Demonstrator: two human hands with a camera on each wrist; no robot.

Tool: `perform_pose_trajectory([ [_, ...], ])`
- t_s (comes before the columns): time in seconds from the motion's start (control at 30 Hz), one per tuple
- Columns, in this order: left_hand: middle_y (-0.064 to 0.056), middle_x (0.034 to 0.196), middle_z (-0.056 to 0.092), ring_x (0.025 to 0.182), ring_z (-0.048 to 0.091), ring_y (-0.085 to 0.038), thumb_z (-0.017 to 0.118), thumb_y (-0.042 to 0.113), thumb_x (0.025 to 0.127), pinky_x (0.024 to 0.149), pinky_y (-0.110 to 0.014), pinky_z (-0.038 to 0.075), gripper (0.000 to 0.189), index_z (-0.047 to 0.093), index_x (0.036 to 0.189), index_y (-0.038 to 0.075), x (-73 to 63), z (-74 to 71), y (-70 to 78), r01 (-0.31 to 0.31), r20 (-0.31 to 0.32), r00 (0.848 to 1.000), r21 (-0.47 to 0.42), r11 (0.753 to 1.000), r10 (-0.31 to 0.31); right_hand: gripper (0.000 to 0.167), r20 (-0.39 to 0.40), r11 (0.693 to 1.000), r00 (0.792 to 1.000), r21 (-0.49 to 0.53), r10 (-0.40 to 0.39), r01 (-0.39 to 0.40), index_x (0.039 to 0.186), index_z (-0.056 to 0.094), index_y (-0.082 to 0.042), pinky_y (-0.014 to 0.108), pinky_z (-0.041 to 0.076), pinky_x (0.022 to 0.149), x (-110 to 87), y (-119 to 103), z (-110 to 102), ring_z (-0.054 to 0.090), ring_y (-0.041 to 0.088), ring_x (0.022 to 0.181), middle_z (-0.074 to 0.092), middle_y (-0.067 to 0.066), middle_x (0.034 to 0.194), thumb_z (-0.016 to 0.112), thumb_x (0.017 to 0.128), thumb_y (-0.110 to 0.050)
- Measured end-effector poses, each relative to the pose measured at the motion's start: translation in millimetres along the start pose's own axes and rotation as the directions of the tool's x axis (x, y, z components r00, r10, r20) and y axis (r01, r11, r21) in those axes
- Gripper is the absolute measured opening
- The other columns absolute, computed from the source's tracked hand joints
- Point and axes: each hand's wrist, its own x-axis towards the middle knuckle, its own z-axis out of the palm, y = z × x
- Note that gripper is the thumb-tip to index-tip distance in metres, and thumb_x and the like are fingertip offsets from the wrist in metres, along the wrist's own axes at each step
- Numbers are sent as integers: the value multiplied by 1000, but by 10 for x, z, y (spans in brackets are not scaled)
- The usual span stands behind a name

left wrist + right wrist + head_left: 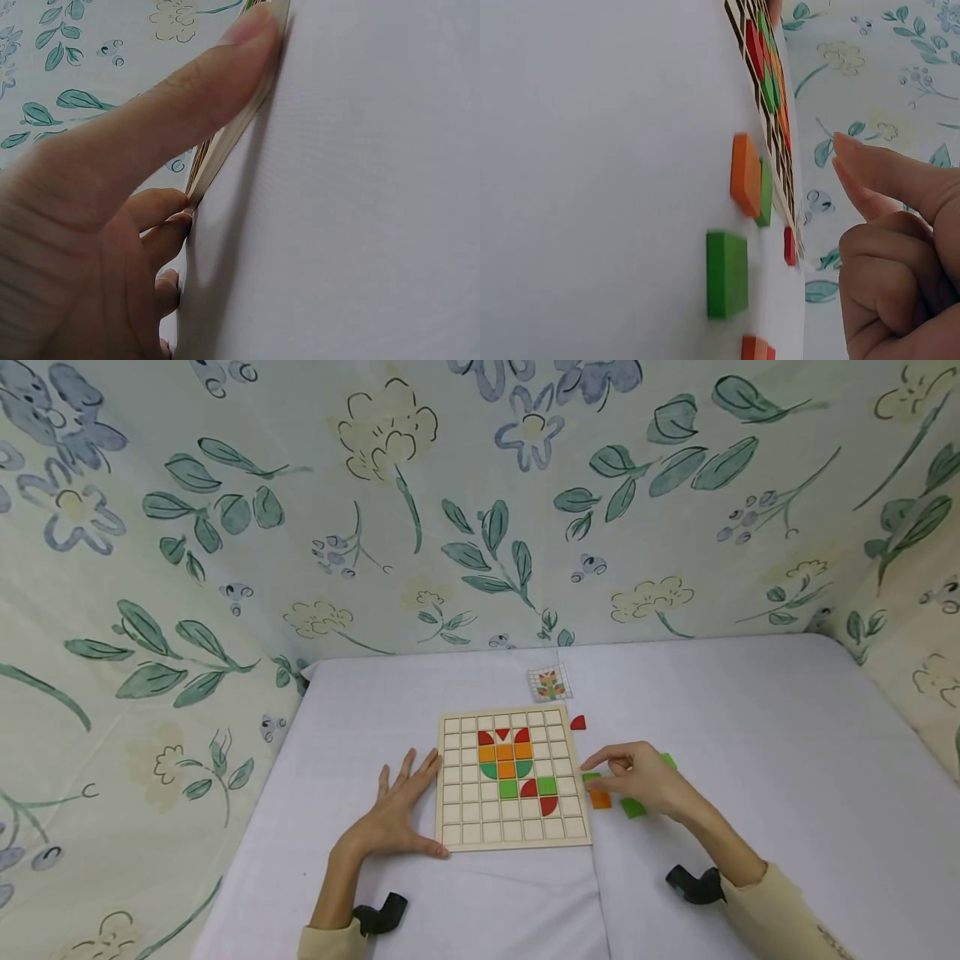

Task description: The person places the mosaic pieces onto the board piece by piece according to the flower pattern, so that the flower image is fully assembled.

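Left hand [395, 814] spread against the left edge of the board [471, 817], the empty right hand [647, 778] hovers by an orange tile [601, 800], likely light, best pinched edgewise.

Board [472, 789]: pale wood by its look, unvarnished, matt; smooth rim, face ridged in a grid.
Orange tile [745, 176]: wood-like, evenly coloured, smooth, matt.
Dark green tile [727, 274]: same look, smooth flat faces, matt.
Red quarter-round [578, 722]: even colour, smooth; base material cannot be told.
Picture card [550, 683]: printed paper or thin card, which is unclear.
Table cover [375, 710]: white cloth, matt, lightly creased.
Backdrop [300, 568]: printed cloth, matt, softly rippled.
Right sleeve [780, 914]: beige cloth, matt.
Wrist device [386, 914]: black, plastic-looking, smooth.
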Motion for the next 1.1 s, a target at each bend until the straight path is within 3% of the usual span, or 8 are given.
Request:
perform_pose_trajectory([
  [0.23, -1, 176, 9, 163, -10, -38, 98, 55, 57, 124, -70, -17, 143, 16, 167, 16, -9, 15, -32, -14, -8, 1000, 1, 1000, 14, 37, -87, 999, 996, -37, 36, -39, 118, 75, -7, 24, 33, 54, -153, 190, -287, 38, 11, 60, 33, -5, 61, 83, 87, -26],
  [0.47, 1, 176, 8, 163, -10, -37, 97, 56, 58, 124, -69, -17, 143, 15, 167, 17, -10, 14, -38, -14, -2, 1000, 1, 1000, 14, 42, -56, 995, 994, -42, 94, -96, 120, 76, -12, 29, 40, 75, -220, 304, -257, 54, 23, 97, 31, -4, 62, 86, 84, -32],
  [0.57, 1, 176, 8, 163, -11, -37, 97, 57, 58, 124, -69, -17, 143, 15, 167, 17, 0, 19, -34, -8, -1, 1000, 3, 1000, 8, 41, -30, 995, 995, -25, 93, -94, 117, 78, -13, 26, 36, 70, -218, 335, -188, 51, 17, 85, 30, -4, 63, 88, 81, -30],
  [0.67, 2, 176, 7, 163, -11, -36, 97, 57, 58, 125, -68, -17, 143, 15, 167, 18, 3, 21, -33, 0, 0, 1000, 7, 1000, 0, 39, 1, 997, 997, -2, 76, -76, 114, 78, -12, 29, 34, 62, -213, 347, -116, 34, 12, 65, 30, -5, 61, 89, 79, -27],
  [0.7, 2, 176, 7, 163, -11, -35, 97, 57, 58, 125, -68, -18, 143, 15, 167, 18, 3, 21, -33, 2, 0, 1000, 6, 1000, -2, 38, 5, 998, 998, -2, 65, -65, 112, 79, -13, 29, 39, 67, -212, 347, -95, 33, 11, 65, 30, -5, 61, 90, 79, -26],
  [0.87, 2, 176, 7, 163, -11, -35, 97, 57, 58, 125, -68, -17, 142, 15, 167, 18, 10, 27, -28, 5, 0, 1000, 7, 1000, -5, 35, 7, 999, 999, 9, 53, -53, 110, 79, -11, 29, 39, 64, -217, 336, -35, 31, 10, 61, 29, -5, 60, 90, 79, -22],
  [0.93, 1, 176, 7, 163, -11, -36, 97, 56, 58, 124, -69, -17, 142, 15, 167, 18, 10, 26, -24, 3, 0, 1000, 7, 1000, -3, 35, 10, 998, 998, 18, 62, -63, 110, 78, -10, 29, 27, 53, -217, 326, -27, 28, 10, 57, 28, -5, 60, 90, 78, -21],
  [1.1, 0, 176, 8, 163, -10, -37, 98, 56, 58, 124, -70, -17, 142, 16, 167, 17, 7, 23, -20, 0, -3, 1000, 6, 1000, 0, 32, 9, 998, 998, -4, 63, -63, 106, 78, -9, 25, 24, 52, -202, 300, -11, 26, 10, 56, 27, -5, 61, 90, 78, -18],
])
